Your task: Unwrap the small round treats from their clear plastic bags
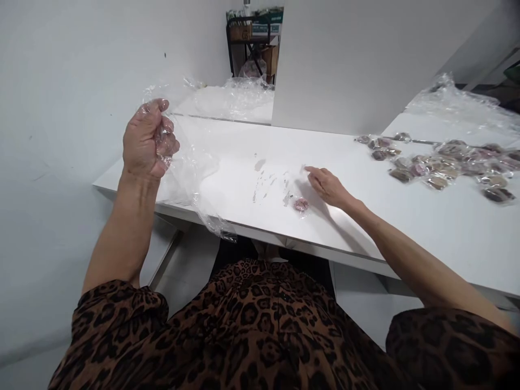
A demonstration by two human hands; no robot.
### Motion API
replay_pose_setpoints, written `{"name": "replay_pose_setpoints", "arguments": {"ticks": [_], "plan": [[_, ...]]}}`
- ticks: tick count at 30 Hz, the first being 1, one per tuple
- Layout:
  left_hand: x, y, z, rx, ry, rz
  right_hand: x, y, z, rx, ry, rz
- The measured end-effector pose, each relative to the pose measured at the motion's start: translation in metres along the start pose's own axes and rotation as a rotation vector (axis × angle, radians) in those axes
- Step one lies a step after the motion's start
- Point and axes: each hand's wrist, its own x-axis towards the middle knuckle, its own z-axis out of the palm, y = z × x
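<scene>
My left hand (148,140) is raised at the left with its fingers curled around thin clear plastic film (195,168), which hangs down over the table edge. To the right, my right hand (327,187) is low over the white table (227,189). Its fingers are pressed together, and at their tip is a small pale bit too faint to make out. Just below that hand a small pink item in a clear packet (301,205) lies on the table. Grey smudges (268,184) mark the surface to the left of the packet.
Several clear packets with brown and pink items (447,162) lie spread over the table's right side. A white panel (345,65) stands at the back. Crumpled clear plastic (247,95) shows at the back left, near a black rack (249,38) with boxes. A wall borders the left.
</scene>
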Motion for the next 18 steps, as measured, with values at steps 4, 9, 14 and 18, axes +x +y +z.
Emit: {"name": "replay_pose_setpoints", "arguments": {"ticks": [4, 9, 14, 18], "plan": [[-0.006, 0.01, 0.022, -0.056, -0.052, -0.051, -0.044, -0.029, 0.018, -0.132, -0.095, -0.218], [-0.032, 0.065, 0.074, -0.44, 0.081, -0.143, -0.063, -0.037, 0.035, -0.362, -0.043, -0.395], [-0.045, 0.104, 0.1, -0.504, 0.097, -0.186, -0.056, -0.027, 0.03, -0.435, -0.045, -0.44], [-0.047, 0.111, 0.102, -0.472, 0.095, -0.182, -0.057, -0.015, 0.03, -0.376, 0.008, -0.409]]}}
